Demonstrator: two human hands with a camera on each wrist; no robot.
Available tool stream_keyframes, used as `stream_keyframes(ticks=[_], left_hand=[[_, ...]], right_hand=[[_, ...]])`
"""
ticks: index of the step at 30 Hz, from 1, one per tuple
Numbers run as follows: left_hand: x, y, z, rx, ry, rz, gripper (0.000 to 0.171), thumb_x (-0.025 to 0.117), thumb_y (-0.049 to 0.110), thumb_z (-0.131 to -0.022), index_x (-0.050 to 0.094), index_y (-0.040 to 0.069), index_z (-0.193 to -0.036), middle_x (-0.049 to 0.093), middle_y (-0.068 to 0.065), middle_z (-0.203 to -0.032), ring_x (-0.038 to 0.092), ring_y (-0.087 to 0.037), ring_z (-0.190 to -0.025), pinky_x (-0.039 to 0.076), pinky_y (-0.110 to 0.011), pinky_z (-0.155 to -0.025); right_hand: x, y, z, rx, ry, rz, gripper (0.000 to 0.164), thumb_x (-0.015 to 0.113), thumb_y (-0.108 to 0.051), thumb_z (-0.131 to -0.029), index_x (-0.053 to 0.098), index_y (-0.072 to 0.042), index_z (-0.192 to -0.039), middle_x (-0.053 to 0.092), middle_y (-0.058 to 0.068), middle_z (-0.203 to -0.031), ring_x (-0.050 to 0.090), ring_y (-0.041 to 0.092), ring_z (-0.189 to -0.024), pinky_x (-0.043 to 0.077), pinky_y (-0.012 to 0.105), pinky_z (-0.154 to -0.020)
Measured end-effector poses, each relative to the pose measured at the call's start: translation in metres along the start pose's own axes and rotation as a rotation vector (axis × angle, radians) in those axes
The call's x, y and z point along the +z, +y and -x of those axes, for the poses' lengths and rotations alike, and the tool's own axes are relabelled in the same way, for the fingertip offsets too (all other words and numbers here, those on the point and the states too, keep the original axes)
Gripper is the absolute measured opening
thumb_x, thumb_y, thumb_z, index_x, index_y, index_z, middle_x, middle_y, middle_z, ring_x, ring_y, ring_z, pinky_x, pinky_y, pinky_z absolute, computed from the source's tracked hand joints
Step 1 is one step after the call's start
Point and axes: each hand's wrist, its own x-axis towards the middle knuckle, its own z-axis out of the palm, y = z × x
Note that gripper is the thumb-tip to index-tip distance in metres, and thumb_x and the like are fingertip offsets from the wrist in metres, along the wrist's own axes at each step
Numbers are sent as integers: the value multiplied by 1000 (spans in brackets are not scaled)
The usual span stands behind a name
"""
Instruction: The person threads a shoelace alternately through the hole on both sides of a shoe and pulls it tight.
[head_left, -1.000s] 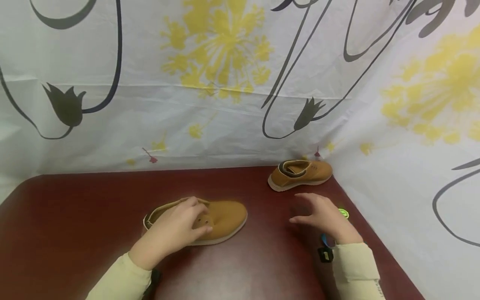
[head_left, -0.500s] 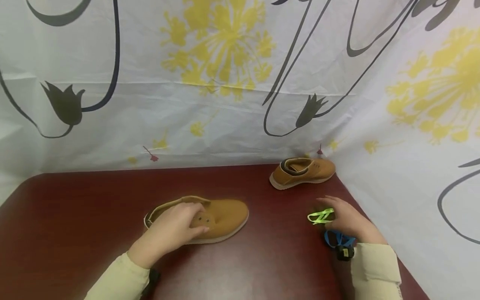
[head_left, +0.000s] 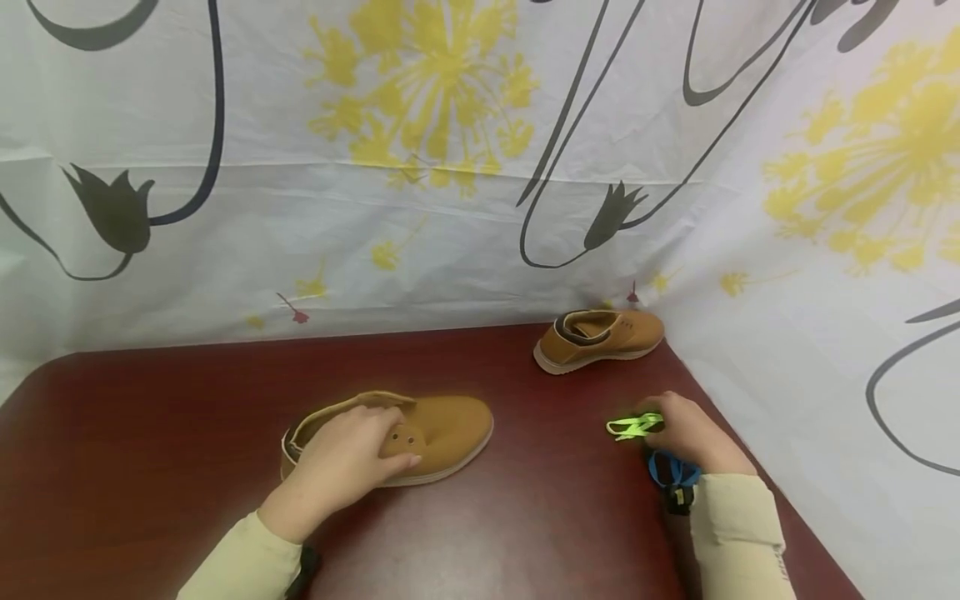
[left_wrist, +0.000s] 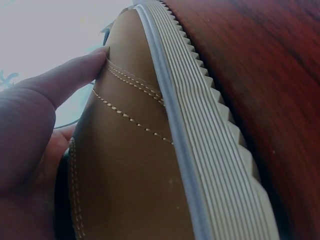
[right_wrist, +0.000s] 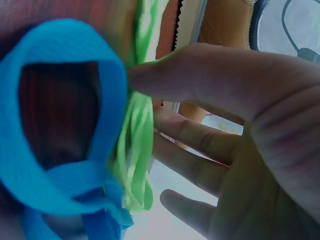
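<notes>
A tan shoe [head_left: 453, 433] without a lace in its visible eyelets lies on the table, toe to the right. My left hand [head_left: 337, 462] holds it across the opening, the thumb by the eyelets; the left wrist view shows the thumb [left_wrist: 80, 75] against the shoe's upper [left_wrist: 130, 145]. The far fingertips are hidden in the head view. At the right, my right hand [head_left: 693, 433] pinches a bundled neon-green shoelace [head_left: 630, 427] between thumb and fingers. Just nearer lies a looped blue shoelace [head_left: 671, 471], large in the right wrist view beside the green one.
A second tan shoe [head_left: 633, 333] stands at the table's back right corner, near the cloth. White patterned cloth [head_left: 247, 242] hangs behind and along the right side of the dark red table [head_left: 165, 433]. Small black devices [head_left: 680, 498] sit under both wrists.
My right hand has moved right and down to the green shoelace, and its fingers have closed on it. The left hand stays on the shoe. The view has shifted slightly.
</notes>
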Motion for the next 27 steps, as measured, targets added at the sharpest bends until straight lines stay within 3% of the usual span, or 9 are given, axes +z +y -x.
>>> stream_keyframes(ticks=[9, 16, 23, 27], left_hand=[[0, 0, -1, 15, -5, -23, 42, 80, 46, -83, 70, 14, -108, 74, 2, -100, 69, -18, -92, 54, -37, -77], [0, -1, 0, -19, -54, 6, 43, 80, 47, -83, 70, 15, -111, 61, 10, -77, 52, -10, -71, 44, -32, -66], [1, -3, 0, -9, -47, -20, 43, 80, 49, -82, 70, 17, -110, 70, 8, -92, 58, -8, -78, 49, -32, -69], [1, -3, 0, -18, -53, -17, 43, 80, 49, -81, 70, 18, -109, 70, 8, -91, 59, -9, -76, 49, -33, -69]], right_hand=[[5, -7, -3, 0, 28, 4, 13, 70, 0, -77, 72, -4, -89, 68, 4, -80, 56, 15, -71, 47, 35, -64], [13, -14, -11, -38, 42, 10, 12, 66, 2, -81, 69, -9, -82, 65, 0, -76, 57, 13, -70, 49, 35, -65], [12, -22, -15, -90, 97, -1, 14, 67, 3, -82, 68, -11, -84, 61, -2, -77, 53, 11, -71, 46, 32, -65], [5, -36, -14, -108, 136, -69, 13, 70, -1, -86, 67, -12, -92, 64, -2, -83, 57, 9, -75, 49, 30, -67]])
